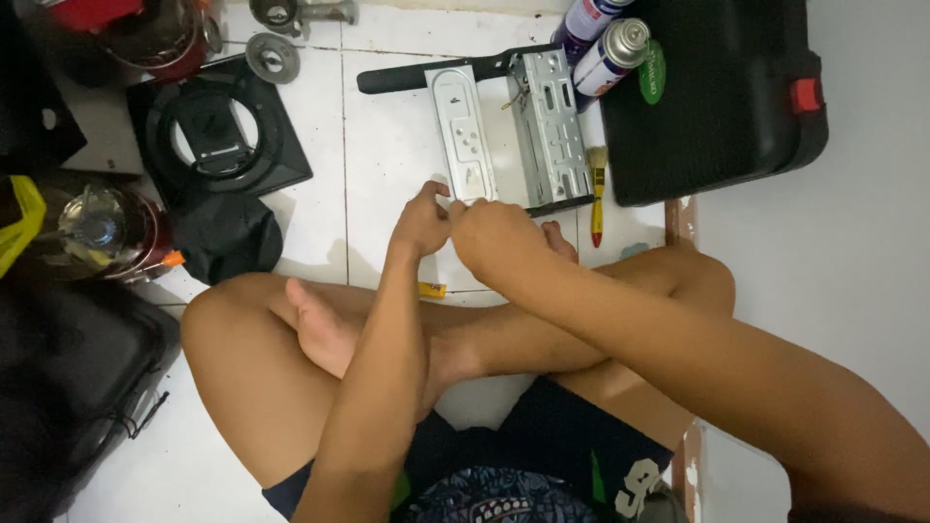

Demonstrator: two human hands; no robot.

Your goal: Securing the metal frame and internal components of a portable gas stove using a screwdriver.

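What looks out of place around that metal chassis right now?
Two spray cans lie tipped over, leaning onto the black case. A small brush lies loose beside the metal chassis. No visible spill or damage.

Two hands, left (422, 221) and right (494, 235), meet at the near end of one metal chassis (513, 131) on the floor. Two spray cans (608, 56) lie side by side at its far corner. One brush (597, 189) lies beside the chassis. Two black cases: one (717, 92) at the right, another (73, 373) at the left. One square black frame (218, 131) with a round opening. Two round metal discs (271, 56) near the top. One small yellow piece (432, 290) lies by the knee.
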